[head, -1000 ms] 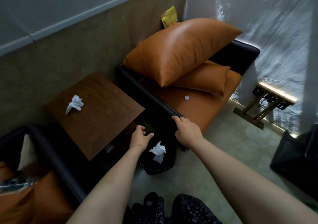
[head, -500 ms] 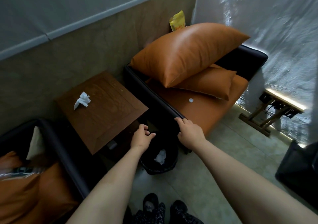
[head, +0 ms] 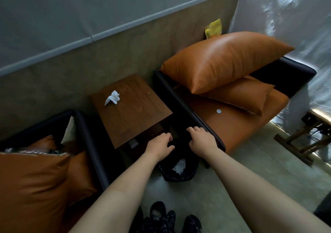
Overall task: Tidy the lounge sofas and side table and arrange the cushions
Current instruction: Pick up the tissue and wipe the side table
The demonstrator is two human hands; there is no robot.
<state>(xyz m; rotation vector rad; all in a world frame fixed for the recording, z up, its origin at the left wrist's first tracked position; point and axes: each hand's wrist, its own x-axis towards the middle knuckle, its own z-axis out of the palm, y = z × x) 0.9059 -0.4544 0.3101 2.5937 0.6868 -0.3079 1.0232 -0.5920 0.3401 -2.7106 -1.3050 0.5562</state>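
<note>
Reaching over the black bin (head: 188, 176) set between side table (head: 143, 114) and sofa (head: 238, 125), the left hand (head: 158, 146) and right hand (head: 201, 139) curl their fingers, probably to spread its liner, though shadow hides any grip, while a crumpled tissue (head: 112, 98) lies on the table.

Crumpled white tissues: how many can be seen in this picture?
2. One tissue lies on the wooden side table; the other tissue lies inside the black bin on the floor. More may be hidden deeper in the bin.
</note>
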